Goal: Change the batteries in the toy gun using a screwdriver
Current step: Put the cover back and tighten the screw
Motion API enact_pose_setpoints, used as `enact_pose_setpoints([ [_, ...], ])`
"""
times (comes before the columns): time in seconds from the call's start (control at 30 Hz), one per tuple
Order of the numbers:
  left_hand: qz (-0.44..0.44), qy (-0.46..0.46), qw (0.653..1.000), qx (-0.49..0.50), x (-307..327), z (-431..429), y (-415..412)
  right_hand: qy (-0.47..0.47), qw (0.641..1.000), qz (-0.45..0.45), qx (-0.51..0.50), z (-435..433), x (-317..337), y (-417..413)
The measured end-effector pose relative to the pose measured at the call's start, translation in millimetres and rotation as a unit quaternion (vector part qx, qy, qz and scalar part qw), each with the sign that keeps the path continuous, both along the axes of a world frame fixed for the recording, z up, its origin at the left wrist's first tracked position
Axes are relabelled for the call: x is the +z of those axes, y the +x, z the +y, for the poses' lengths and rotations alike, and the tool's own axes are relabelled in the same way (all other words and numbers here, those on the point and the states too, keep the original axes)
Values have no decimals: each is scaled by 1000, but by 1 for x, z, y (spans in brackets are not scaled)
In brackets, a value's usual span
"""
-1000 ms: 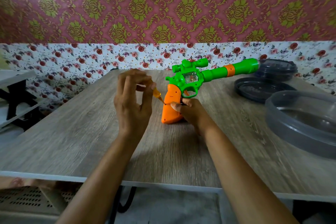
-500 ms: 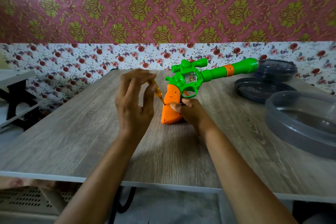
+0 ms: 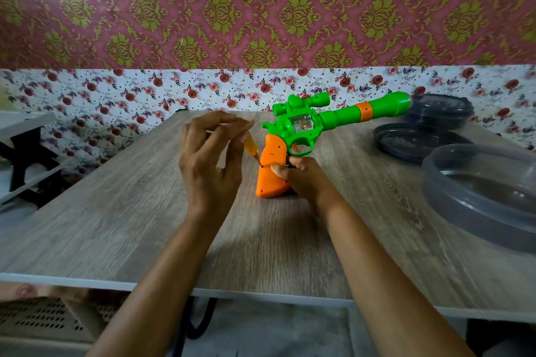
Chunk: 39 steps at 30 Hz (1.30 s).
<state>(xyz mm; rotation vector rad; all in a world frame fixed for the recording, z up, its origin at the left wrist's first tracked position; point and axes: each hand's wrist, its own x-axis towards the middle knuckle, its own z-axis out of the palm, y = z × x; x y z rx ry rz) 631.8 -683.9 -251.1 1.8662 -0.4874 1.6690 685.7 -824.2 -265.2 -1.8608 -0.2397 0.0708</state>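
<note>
Wall (image 3: 261, 9): maroon damask paper with gold motifs above, white rose-print band (image 3: 116, 95) below. Counter (image 3: 116, 226): grey wood-grain, white edge. White shelf (image 3: 26, 122), left. Light soft.

- Screwdriver (image 3: 251, 149): only the amber lower handle and tip show; the upper handle is hidden inside the left hand (image 3: 210, 165).
- Toy gun (image 3: 304, 136): the far side of the orange grip is covered by the right hand (image 3: 301, 178), fingers wrapped behind.
- Screw at the tip: too small to tell.
- Large grey container (image 3: 478, 197), right of the right hand: cut off by the picture's edge.
- White shelf (image 3: 26, 124), left of the left hand: cut off; contents blurred.
- Under the table (image 3: 116, 226): dark cable, vented panel, indistinct.
</note>
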Motion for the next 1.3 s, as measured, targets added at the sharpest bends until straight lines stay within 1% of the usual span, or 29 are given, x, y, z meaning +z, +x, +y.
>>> enact_pose_setpoints([
  [0.33, 14, 18, 1000, 5, 2, -2, -1, 3, 1000, 1, 4, 0, -1, 1],
  [0.5, 55, -38, 996, -63, 1, -4, -3, 2, 1000, -1, 1, 1, -2, 2],
  [0.67, 94, -2, 994, -51, 0, -3, 0, 1, 1000, -1, 1, 0, -2, 2],
  [0.77, 116, 10, 991, -67, -1, -4, 0, 2, 1000, -1, 4, 0, -1, 2],
  [0.9, 127, 36, 987, -90, 0, -6, -3, 1, 1000, 3, 6, 1, -2, 3],
  [1.0, 132, 46, 986, -86, -1, -6, -1, -2, 1000, 2, 4, 2, -3, 5],
  [1.07, 119, 24, 990, -78, -2, -7, 1, -2, 1000, 1, 6, 2, -3, 5],
  [1.2, 78, -64, 994, -29, -2, -3, 2, -2, 1000, -12, 16, 3, -5, 6],
  [1.3, 113, -104, 988, 11, -1, -1, 3, -4, 1000, -24, 17, 5, -6, 4],
])
